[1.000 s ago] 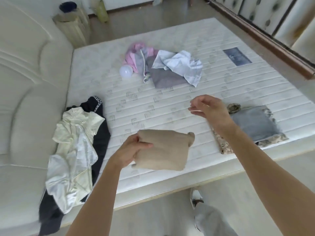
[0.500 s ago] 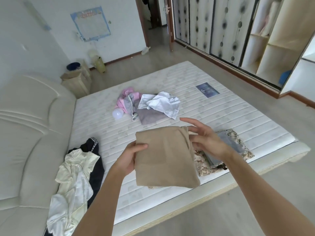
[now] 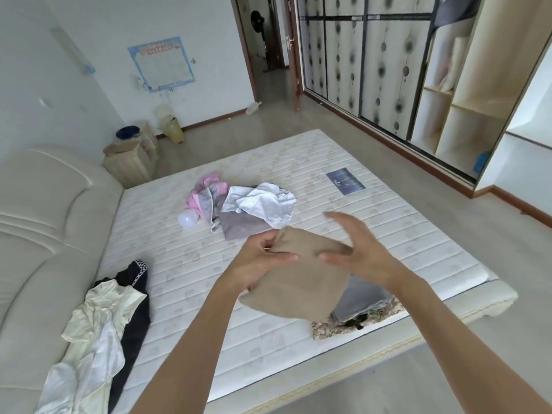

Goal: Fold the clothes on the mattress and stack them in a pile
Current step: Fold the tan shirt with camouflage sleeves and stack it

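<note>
We hold the folded tan garment [image 3: 298, 282] in the air over the near edge of the mattress [image 3: 388, 234], just above the pile [image 3: 363, 306] that lies at about four o'clock from the middle of the bed. Our left hand [image 3: 257, 264] pinches the garment's upper left corner, thumb on top. Our right hand [image 3: 355, 255] is spread wide with straight fingers, its thumb side at the cloth's upper right edge; whether it presses the cloth or only hovers beside it we cannot tell.

To do this step well, we judge that we should keep the fold flat, bring the right palm under or onto the free side so the layers do not slip apart, then lower the bundle squarely onto the pile, edges matched, and smooth it once.

The tan cloth looks soft and matte, perhaps a knit, and sags at its lower corner. The pile shows a smooth grey-blue piece over a mottled, camouflage-like fabric. Still to fold are a crumpled heap [image 3: 239, 204] of white, grey and pink at twelve o'clock, with a pale round ball [image 3: 187, 219] beside it, and a glossy cream blouse [image 3: 98, 330] lying over a dark garment [image 3: 131, 312] at eight o'clock. The mattress is white, quilted in stitched bands.
</note>
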